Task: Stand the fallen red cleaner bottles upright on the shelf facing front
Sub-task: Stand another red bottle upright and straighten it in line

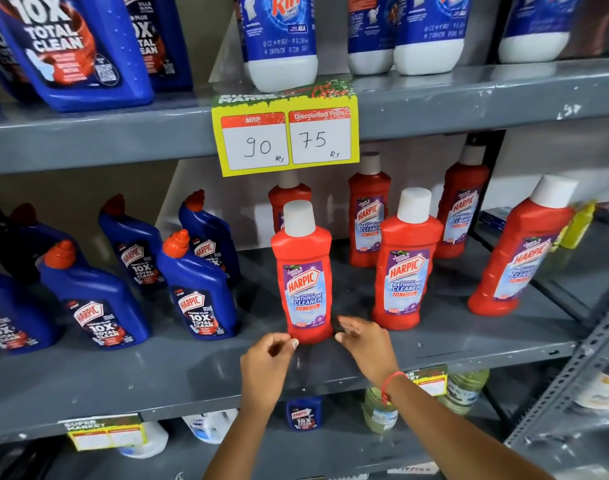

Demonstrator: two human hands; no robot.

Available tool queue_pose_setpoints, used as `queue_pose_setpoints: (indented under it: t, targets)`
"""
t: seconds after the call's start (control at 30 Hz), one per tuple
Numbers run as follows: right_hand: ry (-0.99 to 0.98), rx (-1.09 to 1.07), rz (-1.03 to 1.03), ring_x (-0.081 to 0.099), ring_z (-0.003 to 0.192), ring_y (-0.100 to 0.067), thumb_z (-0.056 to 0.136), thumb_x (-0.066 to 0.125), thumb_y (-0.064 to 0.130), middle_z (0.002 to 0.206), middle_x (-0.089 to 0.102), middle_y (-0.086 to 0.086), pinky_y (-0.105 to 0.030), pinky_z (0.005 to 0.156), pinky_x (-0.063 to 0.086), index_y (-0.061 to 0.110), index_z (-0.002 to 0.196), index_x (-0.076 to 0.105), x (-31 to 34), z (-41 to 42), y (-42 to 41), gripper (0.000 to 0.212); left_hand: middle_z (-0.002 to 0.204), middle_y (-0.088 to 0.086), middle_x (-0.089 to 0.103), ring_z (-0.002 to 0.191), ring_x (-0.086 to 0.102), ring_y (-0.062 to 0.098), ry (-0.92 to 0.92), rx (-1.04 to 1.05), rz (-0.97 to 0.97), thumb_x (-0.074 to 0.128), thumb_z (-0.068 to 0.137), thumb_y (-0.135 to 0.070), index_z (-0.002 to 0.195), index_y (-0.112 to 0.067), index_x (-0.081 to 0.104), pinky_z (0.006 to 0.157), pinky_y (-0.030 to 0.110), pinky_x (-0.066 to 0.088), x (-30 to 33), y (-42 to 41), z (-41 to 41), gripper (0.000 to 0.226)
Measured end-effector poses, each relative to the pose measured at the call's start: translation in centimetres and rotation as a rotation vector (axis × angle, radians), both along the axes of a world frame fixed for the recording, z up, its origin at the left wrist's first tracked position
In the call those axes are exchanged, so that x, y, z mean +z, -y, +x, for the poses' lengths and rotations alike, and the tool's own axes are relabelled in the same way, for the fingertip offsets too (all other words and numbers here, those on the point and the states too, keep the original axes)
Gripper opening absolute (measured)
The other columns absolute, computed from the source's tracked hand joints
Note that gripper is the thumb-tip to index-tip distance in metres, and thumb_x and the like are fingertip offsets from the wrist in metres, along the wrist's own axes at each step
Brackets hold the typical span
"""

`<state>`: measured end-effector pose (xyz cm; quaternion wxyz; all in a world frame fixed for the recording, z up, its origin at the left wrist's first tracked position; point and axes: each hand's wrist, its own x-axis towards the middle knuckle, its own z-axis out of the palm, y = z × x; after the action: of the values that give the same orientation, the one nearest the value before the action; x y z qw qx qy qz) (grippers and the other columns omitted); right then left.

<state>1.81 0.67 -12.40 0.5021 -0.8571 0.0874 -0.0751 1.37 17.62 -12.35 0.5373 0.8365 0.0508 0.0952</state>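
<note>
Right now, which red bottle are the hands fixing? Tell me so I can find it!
Find the yellow price sign reading 90 and 75 on the grey shelf edge. Straight below it stands a red Harpic bottle with a white cap. It is the front one, nearest the shelf's edge, with the left hand and right hand at its base.

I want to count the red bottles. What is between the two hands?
In the head view, one upright red bottle stands between the left hand and the right hand, its base between their fingertips, label facing front.

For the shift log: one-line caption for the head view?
Both hands flank the base of an upright red cleaner bottle on the grey shelf.
</note>
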Motion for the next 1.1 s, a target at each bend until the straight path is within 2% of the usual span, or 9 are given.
queue_pose_setpoints:
  t: [0.13, 0.23, 0.3, 0.43, 0.53, 0.6, 0.73, 0.9, 1.1]
  targets:
    - [0.111, -0.28, -0.007, 0.065, 0.083, -0.026, 0.079, 0.049, -0.011, 0.08, 0.067, -0.002, -0.029, 0.078, 0.049, 0.013, 0.084, 0.067, -0.8, -2.2, 3.2, 0.03, 0.048, -0.016, 0.061, 0.05, 0.052, 0.0, 0.034, -0.157, 0.013, 0.072, 0.071, -0.022, 0.05, -0.03, 0.06, 0.053, 0.009, 0.039, -0.4, 3.1, -1.9, 0.026]
    - [0.2, -0.477, 0.085, 0.056, 0.081, -0.028, 0.078, 0.046, -0.015, 0.089, 0.059, -0.01, -0.038, 0.08, 0.047, 0.014, 0.085, 0.053, -0.7, -2.8, 5.8, 0.031, 0.051, -0.012, 0.062, 0.051, 0.05, 0.0, 0.028, -0.326, 0.013, 0.066, 0.077, -0.021, 0.062, -0.019, 0.066, 0.058, 0.018, 0.042, 0.3, 7.0, -1.6, 0.015]
    - [0.2, -0.514, 0.176, 0.054, 0.088, -0.026, 0.08, 0.047, -0.014, 0.104, 0.056, -0.017, -0.04, 0.09, 0.047, 0.007, 0.098, 0.053, -0.4, -2.4, 7.7, 0.029, 0.074, 0.0, 0.074, 0.062, 0.058, 0.0, 0.055, -0.322, 0.002, 0.063, 0.079, -0.014, 0.08, -0.014, 0.072, 0.065, 0.014, 0.044, 0.9, 9.3, -0.7, 0.009]
    - [0.045, -0.391, 0.187, 0.056, 0.11, -0.028, 0.083, 0.059, 0.0, 0.126, 0.057, -0.017, -0.033, 0.098, 0.041, 0.002, 0.122, 0.051, -0.5, -1.2, 10.6, 0.04, 0.118, 0.013, 0.066, 0.104, 0.061, 0.017, 0.028, -0.207, 0.042, 0.054, 0.086, -0.01, 0.114, -0.007, 0.061, 0.083, 0.006, 0.035, 1.1, 12.6, 1.4, 0.029]
    - [-0.02, -0.22, 0.185, 0.056, 0.117, -0.026, 0.081, 0.064, 0.006, 0.131, 0.057, -0.014, -0.031, 0.101, 0.04, 0.002, 0.129, 0.048, -0.4, -0.6, 11.8, 0.05, 0.129, 0.015, 0.058, 0.12, 0.052, 0.026, -0.023, -0.12, 0.098, 0.051, 0.087, -0.009, 0.121, -0.005, 0.054, 0.099, 0.026, 0.037, 0.6, 14.2, 2.3, 0.034]
    - [-0.02, -0.107, 0.106, 0.06, 0.111, -0.022, 0.08, 0.065, 0.008, 0.123, 0.064, -0.012, -0.027, 0.095, 0.043, 0.004, 0.121, 0.056, -0.2, -0.3, 12.3, 0.042, 0.126, 0.017, 0.059, 0.119, 0.053, 0.029, -0.033, -0.089, 0.114, 0.053, 0.086, -0.006, 0.117, -0.002, 0.056, 0.098, 0.031, 0.039, 0.5, 14.9, 2.5, 0.032]
    - [0.026, 0.004, 0.042, 0.055, 0.08, -0.015, 0.077, 0.065, 0.01, 0.08, 0.068, -0.001, -0.017, 0.065, 0.034, 0.014, 0.086, 0.064, -0.1, 0.0, 12.7, 0.009, 0.108, 0.017, 0.07, 0.102, 0.062, 0.024, -0.031, -0.091, 0.141, 0.06, 0.08, -0.007, 0.099, 0.0, 0.066, 0.075, 0.018, 0.038, 0.5, 15.8, 2.4, 0.021]
    - [0.013, 0.031, 0.036, 0.064, 0.102, -0.027, 0.08, 0.064, 0.012, 0.108, 0.072, -0.011, -0.03, 0.087, 0.049, 0.009, 0.103, 0.066, -0.1, 0.6, 13.3, 0.024, 0.108, 0.013, 0.071, 0.101, 0.063, 0.021, -0.039, -0.034, 0.148, 0.062, 0.08, -0.01, 0.101, -0.003, 0.067, 0.078, 0.017, 0.039, 0.7, 16.4, 2.1, 0.023]
    - [0.009, 0.025, 0.071, 0.064, 0.104, -0.026, 0.08, 0.065, 0.012, 0.112, 0.071, -0.01, -0.034, 0.093, 0.048, 0.011, 0.11, 0.064, -0.6, 0.7, 14.4, 0.03, 0.112, 0.015, 0.068, 0.102, 0.062, 0.018, -0.069, -0.012, 0.113, 0.064, 0.079, -0.01, 0.106, -0.001, 0.064, 0.084, 0.021, 0.041, 0.9, 17.3, 2.1, 0.029]
